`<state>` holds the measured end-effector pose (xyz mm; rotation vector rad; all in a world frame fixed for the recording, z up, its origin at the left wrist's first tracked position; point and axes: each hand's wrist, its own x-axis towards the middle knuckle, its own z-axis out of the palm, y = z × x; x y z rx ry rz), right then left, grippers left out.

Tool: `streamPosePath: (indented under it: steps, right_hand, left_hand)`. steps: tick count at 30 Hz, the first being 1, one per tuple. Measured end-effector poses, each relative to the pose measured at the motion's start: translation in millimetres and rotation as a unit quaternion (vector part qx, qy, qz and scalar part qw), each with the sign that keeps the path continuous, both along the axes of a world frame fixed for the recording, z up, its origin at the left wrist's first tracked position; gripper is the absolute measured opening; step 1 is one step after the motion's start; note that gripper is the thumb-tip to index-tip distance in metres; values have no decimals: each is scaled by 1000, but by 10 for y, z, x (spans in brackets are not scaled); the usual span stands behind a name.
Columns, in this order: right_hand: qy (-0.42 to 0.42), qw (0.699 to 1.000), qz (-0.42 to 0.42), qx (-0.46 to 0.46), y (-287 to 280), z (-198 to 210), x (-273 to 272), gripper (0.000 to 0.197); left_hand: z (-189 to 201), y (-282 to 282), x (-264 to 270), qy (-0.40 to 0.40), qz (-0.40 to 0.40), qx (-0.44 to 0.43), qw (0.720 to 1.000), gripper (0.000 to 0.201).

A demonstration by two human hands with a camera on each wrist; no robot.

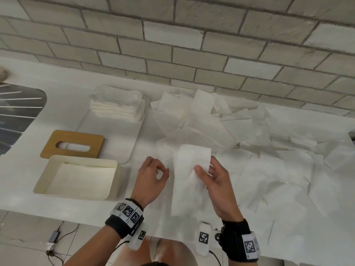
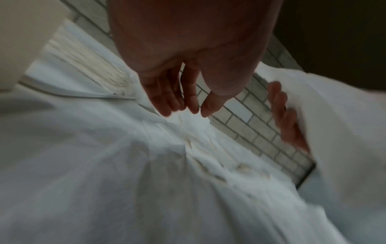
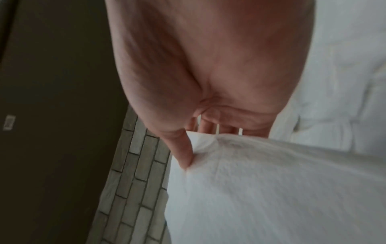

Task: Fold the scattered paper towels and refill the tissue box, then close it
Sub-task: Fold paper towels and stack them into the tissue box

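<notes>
My right hand [image 1: 204, 167] pinches a white paper towel [image 1: 189, 177], thumb on its front and fingers behind, holding it up over the counter's front edge; its top is bent over. The right wrist view shows the thumb [image 3: 184, 156] pressed into that paper towel [image 3: 271, 181]. My left hand [image 1: 163, 170] hovers just left of the towel with fingers loosely curled and holds nothing; my left hand [image 2: 188, 109] hangs empty above the sheets. The cream tissue box [image 1: 113, 181] stands open at front left. Its wooden slotted lid [image 1: 57, 137] lies behind it. Scattered towels [image 1: 259, 135] cover the right side.
A white tray [image 1: 134, 139] behind the box carries a stack of folded towels [image 1: 115, 104]. A dark drain rack [image 1: 17, 116] sits at the far left. A grey brick wall [image 1: 192, 45] closes the back. A cable and adapter [image 1: 54, 237] lie on the floor below the counter edge.
</notes>
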<state>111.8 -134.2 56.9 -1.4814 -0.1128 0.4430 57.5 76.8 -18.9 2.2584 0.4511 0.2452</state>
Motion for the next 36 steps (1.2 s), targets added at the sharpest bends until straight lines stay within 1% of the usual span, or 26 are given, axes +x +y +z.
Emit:
streamPosePath:
  steps: [1,2,3,4,5,6,8,9,10,12,13,14,16,17,18,19,20,21,22,24,26,31,35,36]
  right_hand:
    - [-2,1000,-25,-5,-15,-29,13,29]
    - [5,999,-51,-4,-30,-71,10,27]
    - [13,997,-74,-6,-53,-125,-2,23]
    - [20,995,-93,-9,-78,-182,-21,18]
    - [22,994,-107,-19,-107,-234,-51,14]
    - [25,993,-115,-31,-131,-284,-84,11]
    - [34,990,-124,-62,-177,-361,-168,8]
    - [36,988,-126,-80,-185,-374,-212,5]
    - [37,986,-127,-97,-183,-371,-255,5]
    - [32,984,-115,-131,-166,-329,-333,8]
    - [28,985,-101,-140,-155,-286,-372,9]
    - [25,987,-84,-135,-134,-218,-414,10]
    - [36,995,-48,-76,-58,-14,-494,18]
    - [49,998,-32,-32,3,121,-537,24]
    - [64,998,-23,16,77,239,-575,28]
    - [75,996,-21,54,153,327,-607,30]
    - [73,995,-28,70,240,378,-632,29]
    - [57,996,-45,60,328,394,-656,26]
    - [31,997,-63,28,423,383,-675,22]
    - [-19,994,-93,-51,607,339,-734,13]
    - [-49,988,-105,-102,773,309,-816,8]
    - [-121,973,-98,-169,1064,265,-1020,6]
    - [-165,956,-96,-225,1255,218,-1120,18]
    - [-176,953,-97,-229,1301,222,-1146,18]
  left_hand:
    - [-51,-21,29,45,-7,17,999,22]
    - [-129,-58,48,102,-19,49,993,37]
    - [-213,-107,60,163,-36,86,982,55]
    - [-293,-150,69,212,-51,118,969,67]
    - [-355,-178,74,234,-56,139,961,70]
    - [-393,-194,85,235,-56,144,960,62]
    - [-417,-207,98,215,-59,123,967,35]
    - [-416,-209,100,206,-65,109,970,26]
    - [-412,-206,104,195,-71,98,973,21]
    - [-396,-182,95,172,-83,74,979,18]
    - [-365,-161,82,158,-84,43,983,16]
    - [-319,-131,65,136,-80,-7,988,13]
    - [-173,-59,-10,81,-66,-134,985,13]
    - [-76,-15,-66,60,-67,-198,976,16]
    - [13,28,-136,42,-72,-264,961,18]
    - [112,70,-208,32,-76,-333,939,18]
    - [221,112,-277,24,-84,-400,912,19]
    - [319,158,-341,18,-90,-455,886,20]
    - [428,196,-397,15,-90,-493,865,21]
    - [635,271,-504,15,-93,-531,842,26]
    - [747,358,-603,20,-97,-558,824,31]
    - [776,627,-814,20,-72,-546,834,36]
    - [740,803,-948,14,-46,-543,838,36]
    - [708,856,-974,14,-37,-545,838,38]
